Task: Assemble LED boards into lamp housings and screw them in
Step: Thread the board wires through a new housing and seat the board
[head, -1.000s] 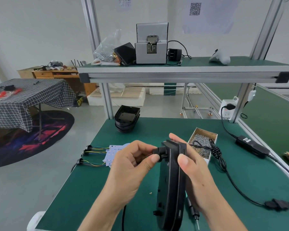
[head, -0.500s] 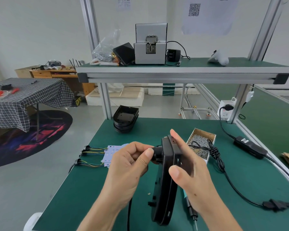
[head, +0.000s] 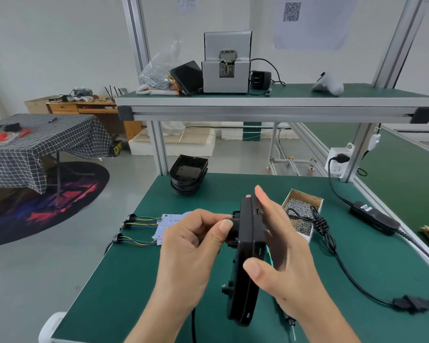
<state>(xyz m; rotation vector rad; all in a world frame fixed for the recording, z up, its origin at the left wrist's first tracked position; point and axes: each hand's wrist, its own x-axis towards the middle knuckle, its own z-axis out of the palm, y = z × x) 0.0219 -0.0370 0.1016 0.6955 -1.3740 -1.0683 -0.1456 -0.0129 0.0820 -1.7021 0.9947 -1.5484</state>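
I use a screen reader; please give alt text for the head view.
Two hands hold a black lamp housing on edge above a green workbench: right hand grips it, left hand pinches its cable fitting. Behind lie LED boards and a screw box.
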